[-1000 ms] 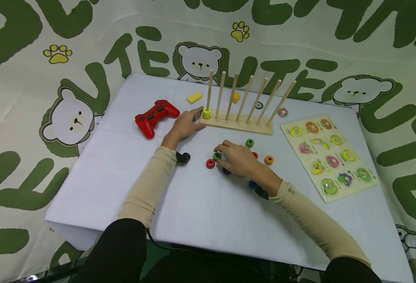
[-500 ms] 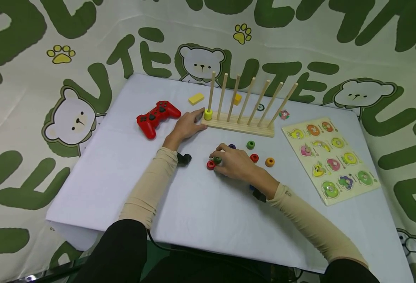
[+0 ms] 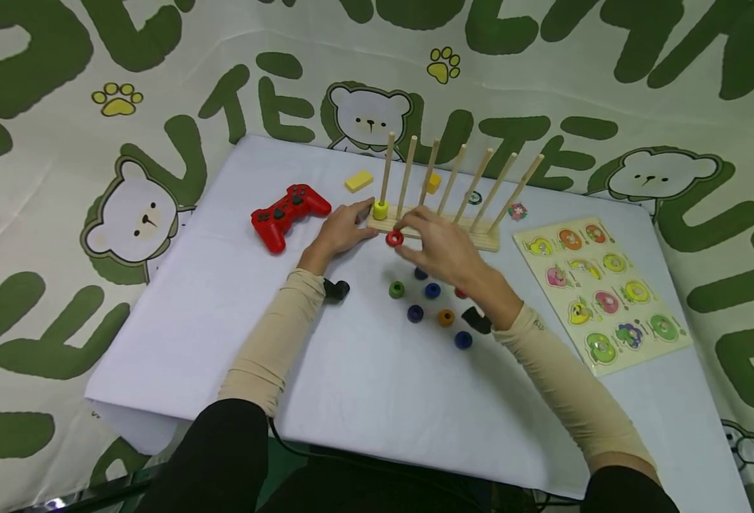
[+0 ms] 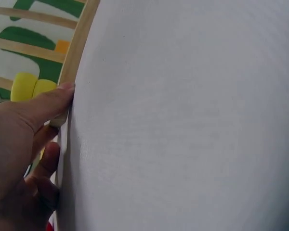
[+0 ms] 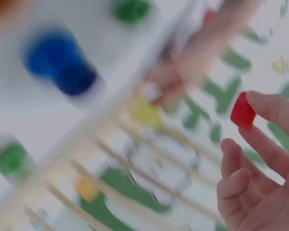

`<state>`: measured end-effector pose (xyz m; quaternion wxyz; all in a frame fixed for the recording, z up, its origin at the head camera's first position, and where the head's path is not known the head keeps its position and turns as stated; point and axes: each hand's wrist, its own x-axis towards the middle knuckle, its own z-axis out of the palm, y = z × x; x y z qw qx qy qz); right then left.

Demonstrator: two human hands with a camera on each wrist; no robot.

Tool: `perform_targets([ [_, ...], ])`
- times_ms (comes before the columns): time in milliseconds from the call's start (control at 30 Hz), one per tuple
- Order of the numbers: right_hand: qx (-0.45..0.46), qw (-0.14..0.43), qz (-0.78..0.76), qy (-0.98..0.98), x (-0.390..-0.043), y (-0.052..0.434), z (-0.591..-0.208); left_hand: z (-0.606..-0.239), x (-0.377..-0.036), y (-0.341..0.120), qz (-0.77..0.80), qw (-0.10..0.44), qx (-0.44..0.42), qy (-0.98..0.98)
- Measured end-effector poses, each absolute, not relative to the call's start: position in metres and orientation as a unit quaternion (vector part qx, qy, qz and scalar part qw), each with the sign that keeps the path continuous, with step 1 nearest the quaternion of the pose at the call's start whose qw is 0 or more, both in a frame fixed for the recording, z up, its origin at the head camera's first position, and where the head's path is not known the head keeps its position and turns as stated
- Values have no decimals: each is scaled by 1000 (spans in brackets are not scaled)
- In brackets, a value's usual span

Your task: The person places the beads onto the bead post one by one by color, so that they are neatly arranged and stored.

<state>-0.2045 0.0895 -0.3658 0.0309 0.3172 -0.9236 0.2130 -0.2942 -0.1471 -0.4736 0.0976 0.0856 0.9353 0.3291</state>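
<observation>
Red ring (image 3: 394,239) sits pinched in the right hand (image 3: 444,249), raised just before the wooden peg rack (image 3: 441,231). At nine o'clock the left hand (image 3: 341,229) rests flat-fingered against the rack's end, touching its base beside the yellow ring (image 3: 380,209). Loose rings (image 3: 432,291) lie at six o'clock on the bench (image 3: 351,370).

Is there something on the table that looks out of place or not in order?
Nothing looks damaged or spilled. Loose rings such as the green ring lie scattered on the table, and only the yellow ring sits on the peg rack.
</observation>
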Motion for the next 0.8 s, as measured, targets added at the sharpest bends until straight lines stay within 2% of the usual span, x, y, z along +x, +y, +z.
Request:
perform_targets([
  [167, 271, 138, 261, -916, -243, 92, -315, -474, -292, -147, 341, 98, 84, 931],
  [300, 248, 190, 271, -911, -263, 90, -296, -476, -290, -145, 343, 90, 91, 931],
  [433, 232, 195, 268, -915, -271, 87, -292, -476, -289, -144, 344, 88, 92, 930],
  [800, 192, 153, 243, -938, -277, 77, -292, -473, -290, -149, 350, 89, 89, 928],
])
